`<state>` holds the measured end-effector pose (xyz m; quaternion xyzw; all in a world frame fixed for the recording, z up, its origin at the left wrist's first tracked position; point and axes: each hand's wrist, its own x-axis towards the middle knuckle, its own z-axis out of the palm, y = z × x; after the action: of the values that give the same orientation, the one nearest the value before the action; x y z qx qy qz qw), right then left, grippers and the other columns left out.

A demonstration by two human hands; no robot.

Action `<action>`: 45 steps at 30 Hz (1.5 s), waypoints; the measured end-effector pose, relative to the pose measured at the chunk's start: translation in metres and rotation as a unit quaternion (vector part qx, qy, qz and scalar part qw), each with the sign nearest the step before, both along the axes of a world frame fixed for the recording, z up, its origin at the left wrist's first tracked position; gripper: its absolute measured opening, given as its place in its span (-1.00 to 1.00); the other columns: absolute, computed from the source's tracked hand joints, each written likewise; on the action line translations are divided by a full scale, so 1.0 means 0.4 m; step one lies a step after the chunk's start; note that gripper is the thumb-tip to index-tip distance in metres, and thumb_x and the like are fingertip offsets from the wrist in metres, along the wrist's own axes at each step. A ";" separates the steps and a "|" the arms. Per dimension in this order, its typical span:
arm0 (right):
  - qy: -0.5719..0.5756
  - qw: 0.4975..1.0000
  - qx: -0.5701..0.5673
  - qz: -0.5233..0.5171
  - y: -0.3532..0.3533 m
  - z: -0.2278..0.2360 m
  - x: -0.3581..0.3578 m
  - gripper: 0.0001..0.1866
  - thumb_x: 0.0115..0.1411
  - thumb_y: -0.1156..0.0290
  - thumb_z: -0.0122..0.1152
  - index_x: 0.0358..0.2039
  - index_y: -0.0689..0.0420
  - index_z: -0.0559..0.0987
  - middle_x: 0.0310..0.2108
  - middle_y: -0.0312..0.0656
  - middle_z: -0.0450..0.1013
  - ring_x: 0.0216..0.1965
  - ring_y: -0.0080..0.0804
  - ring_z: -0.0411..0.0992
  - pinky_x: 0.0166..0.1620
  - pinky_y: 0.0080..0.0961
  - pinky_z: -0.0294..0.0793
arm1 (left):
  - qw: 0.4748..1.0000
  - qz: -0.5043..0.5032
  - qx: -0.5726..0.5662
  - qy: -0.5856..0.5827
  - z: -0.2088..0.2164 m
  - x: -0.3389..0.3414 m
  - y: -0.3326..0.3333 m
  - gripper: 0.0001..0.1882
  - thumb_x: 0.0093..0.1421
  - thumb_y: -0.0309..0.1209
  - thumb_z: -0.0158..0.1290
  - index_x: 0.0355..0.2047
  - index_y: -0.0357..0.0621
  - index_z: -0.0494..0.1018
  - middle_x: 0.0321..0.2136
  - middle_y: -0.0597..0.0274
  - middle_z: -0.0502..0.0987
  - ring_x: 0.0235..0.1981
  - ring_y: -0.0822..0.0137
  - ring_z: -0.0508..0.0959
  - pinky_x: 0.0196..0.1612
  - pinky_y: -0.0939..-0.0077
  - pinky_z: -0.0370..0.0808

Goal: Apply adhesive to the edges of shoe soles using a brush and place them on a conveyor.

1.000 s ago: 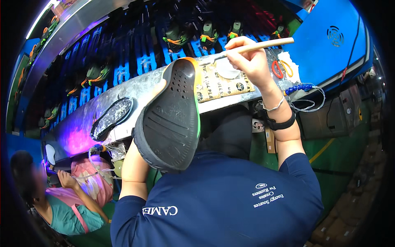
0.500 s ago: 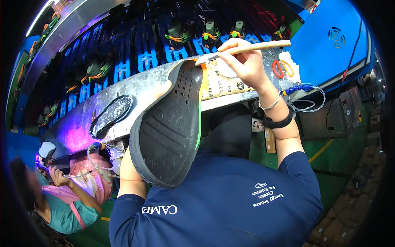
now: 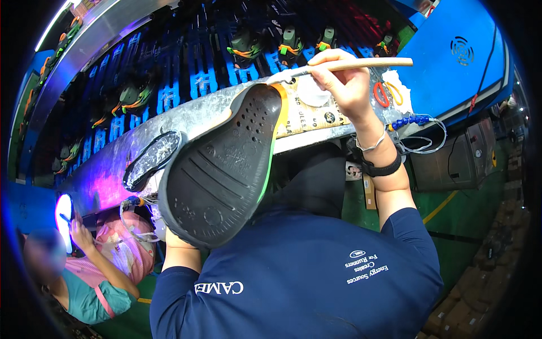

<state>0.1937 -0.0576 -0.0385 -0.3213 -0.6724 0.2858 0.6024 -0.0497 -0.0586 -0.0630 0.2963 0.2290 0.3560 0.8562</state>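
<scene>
A large black shoe sole [image 3: 220, 169], with small holes near its toe, ridges across it and an orange and green edge, is held up tilted over the bench. My left forearm [image 3: 182, 255] runs up behind the heel; the left hand supports the sole from beneath, its fingers hidden. Pinched in my right hand [image 3: 345, 85] is a wooden-handled brush [image 3: 384, 62]. Its pale tip lies at the toe rim of the sole. Beneath the right hand, a white round dish [image 3: 312, 93] rests on printed brown paper [image 3: 299, 121].
Another dark sole [image 3: 152, 160] with white smears lies on the bench [image 3: 101, 164]. Red [image 3: 381, 95] and orange loops [image 3: 394, 94] and a blue jointed hose [image 3: 411, 121] sit at right. Shoes [image 3: 244, 48] stand on the conveyor beyond. At left, a co-worker's hand [image 3: 82, 234] is beside a bright white sole [image 3: 65, 220].
The sole has swung, its heel moving left, and my left fingers have gone from sight behind it. My right hand and the brush have shifted slightly right. The co-worker's white sole has turned upright.
</scene>
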 end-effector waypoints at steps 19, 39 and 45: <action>0.020 0.995 -0.032 -0.088 -0.044 -0.064 -0.008 -0.95 -0.08 0.58 0.13 -0.58 0.23 0.43 -0.69 -0.37 0.32 -0.66 -0.76 0.23 -0.60 -0.81 0.20 | 0.989 -0.008 0.039 0.139 0.076 0.034 -0.012 -0.50 0.01 -0.12 -0.02 -0.14 -0.22 0.27 -0.29 0.18 0.42 -0.36 0.40 0.45 -0.28 0.56 0.41; -0.029 0.999 0.009 -0.021 -0.019 -0.047 0.008 -0.86 -0.07 0.60 0.09 -0.43 0.28 0.42 -0.55 -0.32 0.35 -0.55 -0.75 0.31 -0.51 -0.85 0.28 | 0.990 -0.050 0.081 0.104 0.041 0.036 0.025 -0.55 0.03 -0.21 -0.03 -0.11 -0.18 0.23 -0.26 0.28 0.38 -0.27 0.52 0.39 -0.21 0.60 0.34; -0.042 0.999 -0.006 0.001 -0.036 -0.049 -0.002 -0.88 -0.08 0.61 0.07 -0.44 0.27 0.43 -0.54 -0.32 0.35 -0.53 -0.75 0.31 -0.50 -0.84 0.29 | 0.985 -0.055 0.118 0.113 0.051 0.042 0.024 -0.54 0.04 -0.21 -0.03 -0.10 -0.20 0.23 -0.25 0.27 0.37 -0.27 0.51 0.38 -0.21 0.60 0.33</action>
<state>0.1930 -0.0721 -0.0582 -0.3364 -0.6957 0.2766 0.5712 -0.0328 -0.0488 -0.0425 0.4459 0.2642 0.2972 0.8019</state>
